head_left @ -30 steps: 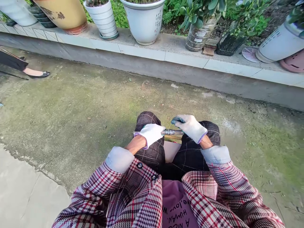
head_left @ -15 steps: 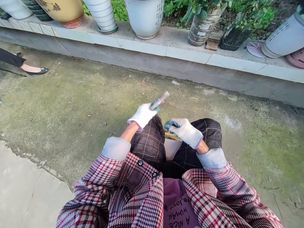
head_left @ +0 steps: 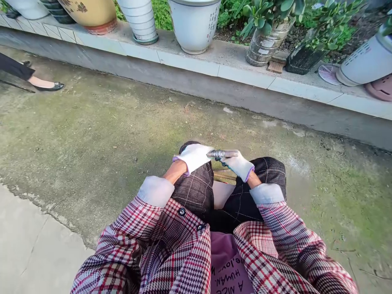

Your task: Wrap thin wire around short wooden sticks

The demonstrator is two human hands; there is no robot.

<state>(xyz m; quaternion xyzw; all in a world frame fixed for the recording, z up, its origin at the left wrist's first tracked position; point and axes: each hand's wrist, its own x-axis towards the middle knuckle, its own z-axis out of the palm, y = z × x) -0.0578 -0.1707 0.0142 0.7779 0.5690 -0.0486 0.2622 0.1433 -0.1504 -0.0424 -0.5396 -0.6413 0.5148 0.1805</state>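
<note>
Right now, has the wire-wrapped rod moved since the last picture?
Yes, the rod has dropped lower, away from the white pot.

Purple tee [head_left: 222, 249] w/ upside-down print [head_left: 228, 273]: "A NICE HUMAN", "love"

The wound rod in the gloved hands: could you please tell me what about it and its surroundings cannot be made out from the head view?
Head view:
Wound rod: winding too small to tell its material.
Right glove: fingers hidden under the rod.
Wooden strip: left end hidden by the left thigh.
Another person's leg: cut off by the left edge.
</note>
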